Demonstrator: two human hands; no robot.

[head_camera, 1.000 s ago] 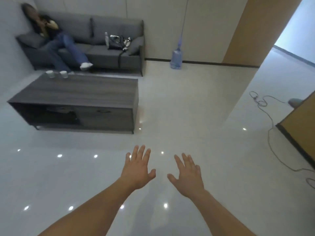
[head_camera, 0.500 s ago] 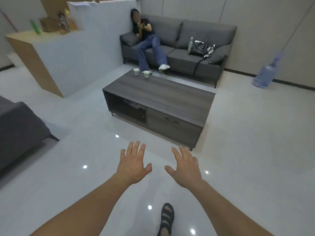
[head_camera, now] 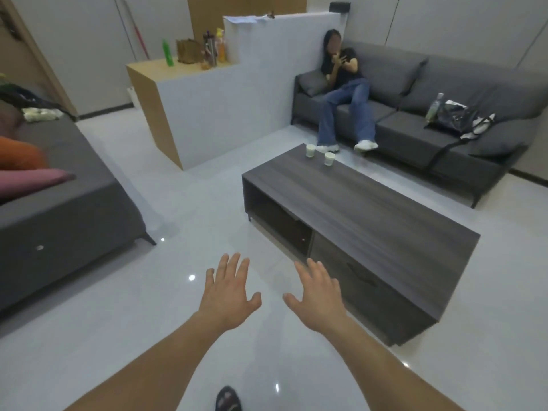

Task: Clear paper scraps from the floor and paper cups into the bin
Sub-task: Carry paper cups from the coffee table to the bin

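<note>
Both arms are out ahead of me, palms down over the floor point(head_camera: 184, 203). My left hand point(head_camera: 226, 295) is spread flat with straight fingers, holding nothing. My right hand point(head_camera: 318, 295) is just beside it and the same, open and empty, thumbs apart.

The table point(head_camera: 370, 209) runs off toward 1 o'clock, and my right fingertips overlap its near face in this view. At its far end, around 12 to 1 o'clock, stand the two cups, upright, near each other and not touching: the left cup point(head_camera: 310, 150) and the right cup point(head_camera: 329, 159).

Beyond them, a person point(head_camera: 345, 96) is seated on the sofa point(head_camera: 415, 134), with a bag point(head_camera: 456, 117) at 2 o'clock. There's a counter point(head_camera: 207, 114) at 11, a second sofa point(head_camera: 59, 197) at 9, and my sandal point(head_camera: 227, 400) at 6.
</note>
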